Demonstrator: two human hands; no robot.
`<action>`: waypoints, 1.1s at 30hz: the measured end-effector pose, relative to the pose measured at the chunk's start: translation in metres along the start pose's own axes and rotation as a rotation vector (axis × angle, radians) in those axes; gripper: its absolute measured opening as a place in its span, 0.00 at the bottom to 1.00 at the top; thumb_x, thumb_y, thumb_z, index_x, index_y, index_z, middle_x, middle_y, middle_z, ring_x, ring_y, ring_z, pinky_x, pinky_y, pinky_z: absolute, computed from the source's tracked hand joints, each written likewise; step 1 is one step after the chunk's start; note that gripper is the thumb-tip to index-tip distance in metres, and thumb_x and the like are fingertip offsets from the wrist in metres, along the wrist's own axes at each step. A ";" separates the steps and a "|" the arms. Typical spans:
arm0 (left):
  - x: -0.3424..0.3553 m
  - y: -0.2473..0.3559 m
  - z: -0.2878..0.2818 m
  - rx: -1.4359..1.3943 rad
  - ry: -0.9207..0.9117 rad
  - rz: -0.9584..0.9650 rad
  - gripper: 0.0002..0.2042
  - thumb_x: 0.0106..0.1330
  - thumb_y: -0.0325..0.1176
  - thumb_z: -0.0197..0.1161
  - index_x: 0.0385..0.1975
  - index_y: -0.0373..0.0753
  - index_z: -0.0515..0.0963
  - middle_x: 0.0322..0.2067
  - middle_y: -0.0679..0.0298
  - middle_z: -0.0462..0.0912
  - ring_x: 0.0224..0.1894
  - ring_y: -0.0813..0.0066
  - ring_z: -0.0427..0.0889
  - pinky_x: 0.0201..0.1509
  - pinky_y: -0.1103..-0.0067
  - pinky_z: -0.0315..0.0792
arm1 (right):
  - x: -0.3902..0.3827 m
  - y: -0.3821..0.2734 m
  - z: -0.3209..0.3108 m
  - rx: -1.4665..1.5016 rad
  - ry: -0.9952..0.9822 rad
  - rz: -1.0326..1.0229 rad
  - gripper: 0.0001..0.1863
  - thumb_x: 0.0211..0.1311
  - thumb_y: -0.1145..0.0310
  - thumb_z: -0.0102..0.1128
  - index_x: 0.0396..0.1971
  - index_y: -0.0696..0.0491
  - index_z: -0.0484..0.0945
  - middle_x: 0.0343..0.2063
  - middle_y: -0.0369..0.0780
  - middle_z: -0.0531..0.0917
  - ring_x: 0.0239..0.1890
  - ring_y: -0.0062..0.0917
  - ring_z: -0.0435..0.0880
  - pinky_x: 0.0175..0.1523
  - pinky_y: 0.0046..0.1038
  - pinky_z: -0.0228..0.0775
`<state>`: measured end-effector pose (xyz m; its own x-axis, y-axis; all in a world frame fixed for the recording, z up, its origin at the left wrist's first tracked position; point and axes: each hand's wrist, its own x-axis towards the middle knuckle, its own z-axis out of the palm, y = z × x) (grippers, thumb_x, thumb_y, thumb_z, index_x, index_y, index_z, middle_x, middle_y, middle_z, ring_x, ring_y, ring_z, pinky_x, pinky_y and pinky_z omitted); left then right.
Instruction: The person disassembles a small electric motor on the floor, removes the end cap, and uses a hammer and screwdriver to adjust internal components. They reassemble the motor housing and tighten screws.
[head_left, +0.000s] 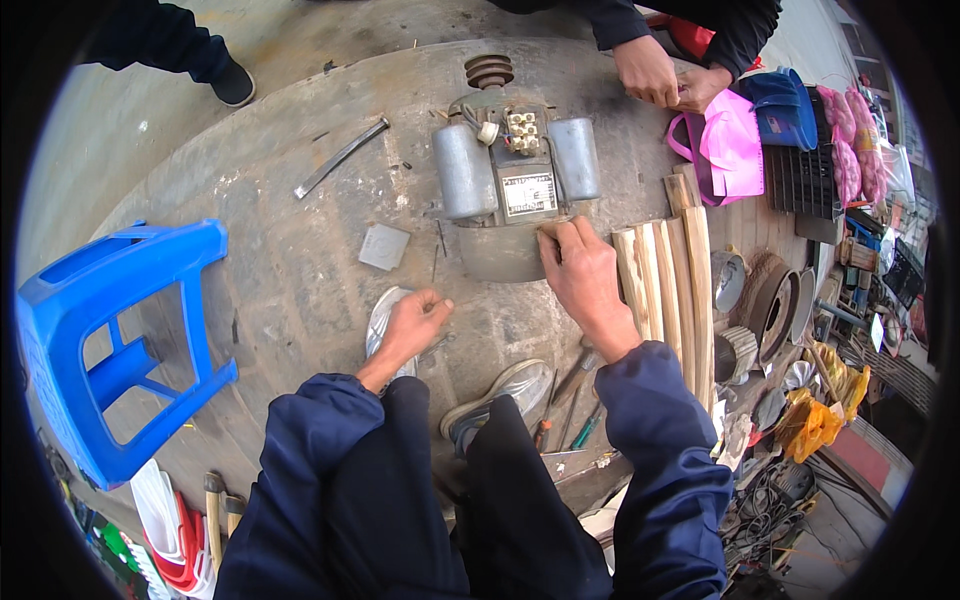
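An electric motor [505, 245] with two grey cylindrical capacitors [462, 175], a pale terminal block [522, 132] and a rusty pulley [489, 70] lies on the worn floor. My right hand [582, 275] is at its lower end housing, fingertips pinched against the edge; whatever they grip is hidden. My left hand [410, 325] is curled in the air near my left shoe, fingertips together, their contents unclear. A small grey square cover [384, 246] lies left of the motor, below a long metal bar [342, 158].
A blue plastic stool [62, 330] lies at left. Wooden slats [675, 300], screwdrivers [585, 428], pink bag [732, 150], black crate [800, 180] and rusty rings [775, 310] crowd the right. A co-worker's hands [648, 72] meet at the top; another person's foot [232, 82] stands upper left.
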<state>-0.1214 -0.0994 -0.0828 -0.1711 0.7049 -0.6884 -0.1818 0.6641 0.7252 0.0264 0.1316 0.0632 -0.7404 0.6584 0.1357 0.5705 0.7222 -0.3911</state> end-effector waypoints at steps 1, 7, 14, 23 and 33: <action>0.000 -0.005 0.000 0.026 0.009 0.012 0.15 0.75 0.42 0.69 0.38 0.32 0.86 0.32 0.57 0.90 0.34 0.74 0.85 0.42 0.71 0.78 | 0.001 -0.001 -0.001 -0.021 -0.017 -0.007 0.05 0.66 0.74 0.71 0.35 0.55 0.81 0.31 0.46 0.80 0.29 0.48 0.85 0.33 0.46 0.79; 0.003 -0.010 0.001 -0.012 0.008 0.044 0.13 0.77 0.37 0.69 0.34 0.34 0.82 0.24 0.68 0.82 0.24 0.83 0.79 0.31 0.78 0.74 | 0.012 -0.004 -0.008 -0.118 -0.137 -0.069 0.07 0.68 0.74 0.68 0.32 0.56 0.77 0.30 0.47 0.79 0.30 0.48 0.86 0.33 0.46 0.80; 0.002 -0.004 -0.002 -0.016 -0.005 0.011 0.16 0.75 0.42 0.70 0.37 0.32 0.84 0.24 0.61 0.86 0.23 0.76 0.85 0.32 0.72 0.77 | 0.025 -0.005 -0.012 -0.126 -0.209 -0.051 0.07 0.66 0.74 0.69 0.33 0.56 0.78 0.32 0.48 0.81 0.29 0.52 0.85 0.34 0.48 0.80; 0.000 0.002 -0.002 -0.073 -0.019 -0.025 0.14 0.77 0.39 0.70 0.33 0.35 0.81 0.24 0.69 0.81 0.23 0.82 0.82 0.25 0.78 0.75 | 0.034 -0.005 -0.013 -0.150 -0.323 -0.013 0.08 0.68 0.73 0.67 0.33 0.58 0.76 0.32 0.50 0.82 0.30 0.55 0.86 0.36 0.50 0.80; 0.002 -0.002 -0.002 -0.052 -0.022 -0.062 0.14 0.75 0.40 0.69 0.39 0.32 0.84 0.29 0.61 0.88 0.25 0.74 0.88 0.32 0.73 0.80 | 0.029 -0.008 -0.012 -0.145 -0.313 0.006 0.08 0.69 0.72 0.65 0.36 0.59 0.74 0.35 0.51 0.82 0.35 0.52 0.87 0.39 0.49 0.83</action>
<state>-0.1238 -0.0998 -0.0851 -0.1367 0.6685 -0.7310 -0.2418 0.6931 0.6791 0.0047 0.1478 0.0810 -0.7971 0.5821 -0.1606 0.6032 0.7558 -0.2545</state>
